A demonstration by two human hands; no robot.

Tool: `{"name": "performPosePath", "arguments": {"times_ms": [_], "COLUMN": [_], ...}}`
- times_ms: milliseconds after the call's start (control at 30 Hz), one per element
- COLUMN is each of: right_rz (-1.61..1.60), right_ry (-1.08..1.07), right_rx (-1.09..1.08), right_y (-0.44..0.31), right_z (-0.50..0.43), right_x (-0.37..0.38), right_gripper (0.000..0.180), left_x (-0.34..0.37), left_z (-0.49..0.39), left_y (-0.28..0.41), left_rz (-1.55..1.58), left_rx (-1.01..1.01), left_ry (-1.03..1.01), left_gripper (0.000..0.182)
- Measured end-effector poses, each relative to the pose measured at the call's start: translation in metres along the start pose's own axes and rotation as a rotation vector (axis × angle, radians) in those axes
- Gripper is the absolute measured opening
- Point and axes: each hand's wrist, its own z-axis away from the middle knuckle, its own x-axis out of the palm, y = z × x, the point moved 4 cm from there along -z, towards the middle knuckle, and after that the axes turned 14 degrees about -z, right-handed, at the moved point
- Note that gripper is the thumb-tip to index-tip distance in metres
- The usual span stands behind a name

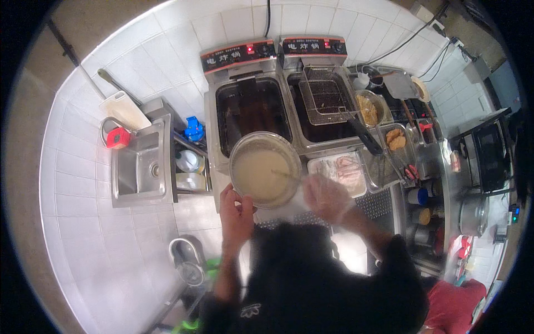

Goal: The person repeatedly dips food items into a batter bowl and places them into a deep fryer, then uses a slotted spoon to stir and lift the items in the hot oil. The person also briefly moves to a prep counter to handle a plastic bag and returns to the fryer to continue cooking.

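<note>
A round steel bowl [236, 186] of pale, creamy batter [258, 177] is before me, at the front edge of the left fryer. My left hand [238, 213] grips its near-left rim, thumb and fingers at the edge. To the right, my right hand [327, 198] is blurred by motion and closed around a thin utensil [285, 174]. The utensil's far end dips into the batter; its exact kind is unclear. Just beyond my right hand lies a white tray [362, 190] with pale raw pieces of meat [348, 168].
Two electric fryers hold dark oil [254, 110]; a wire basket [327, 94] rests over the right one, its black handle [365, 135] jutting toward me. Fried pieces [395, 139] and tongs [411, 172] sit at right. A steel sink [139, 167] stands left. Another person's red garment [454, 304] shows lower right.
</note>
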Motion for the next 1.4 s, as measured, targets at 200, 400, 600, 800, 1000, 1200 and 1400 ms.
{"name": "performPosePath", "arguments": {"times_ms": [200, 400, 600, 800, 1000, 1200, 1400], "right_rz": [-0.147, -0.345, -0.450, -0.346, 0.139, 0.335, 0.384], "right_ry": [0.052, 0.178, 0.403, 0.445, 0.229, -0.089, 0.044], "right_rx": [0.057, 0.165, 0.087, 0.162, 0.186, -0.112, -0.076], "right_y": [0.036, -0.005, -0.001, 0.058, 0.102, 0.099, 0.122], "right_z": [-0.068, -0.130, -0.174, -0.221, -0.224, -0.192, -0.231], "right_x": [0.019, -0.068, -0.129, -0.088, 0.050, 0.100, 0.066], "right_gripper": [0.022, 0.024, 0.029, 0.028, 0.017, 0.014, 0.014], "left_x": [-0.013, -0.034, -0.063, -0.094, -0.107, -0.112, -0.112], "left_z": [-0.052, -0.081, -0.080, -0.036, 0.012, 0.040, 0.043], "left_y": [-0.017, -0.008, -0.002, -0.020, -0.042, -0.059, -0.064], "left_rz": [-0.277, 0.184, 0.212, 0.309, 0.276, 0.166, 0.153], "left_rx": [0.209, -0.116, -0.167, -0.254, -0.318, -0.349, -0.327], "left_ry": [0.141, 0.083, 0.106, 0.151, 0.234, 0.350, 0.346], "left_gripper": [0.022, 0.021, 0.020, 0.016, 0.020, 0.016, 0.016]}}
